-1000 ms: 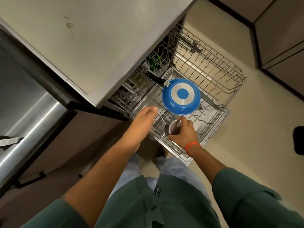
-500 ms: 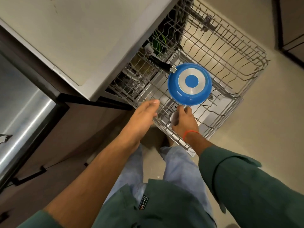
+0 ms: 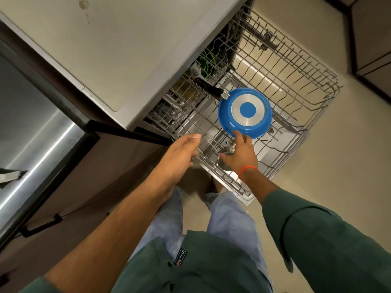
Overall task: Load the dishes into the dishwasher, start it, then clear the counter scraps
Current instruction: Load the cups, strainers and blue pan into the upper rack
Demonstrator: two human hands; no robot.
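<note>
We reach into the pulled-out grey wire dishwasher rack (image 3: 292,68).
Our right hand (image 3: 239,153) stretches relaxed fingers over a small steel cup (image 3: 224,160) near the rack's near edge, fingertip at the upturned blue frying pan (image 3: 245,112); our left hand (image 3: 179,153) hovers open-fingered at the left edge, far wires bare.

You've got the lower wire rack (image 3: 213,172) pulled out near you, a steel cup (image 3: 224,160) sitting in its near edge. Upper rack (image 3: 306,81) is pulled out above it, far right; the blue pan (image 3: 245,112) lies upside down on its near-left part, black handle (image 3: 208,88) pointing far-left under the counter (image 3: 118,49). Beige floor (image 3: 338,176) below.
</note>
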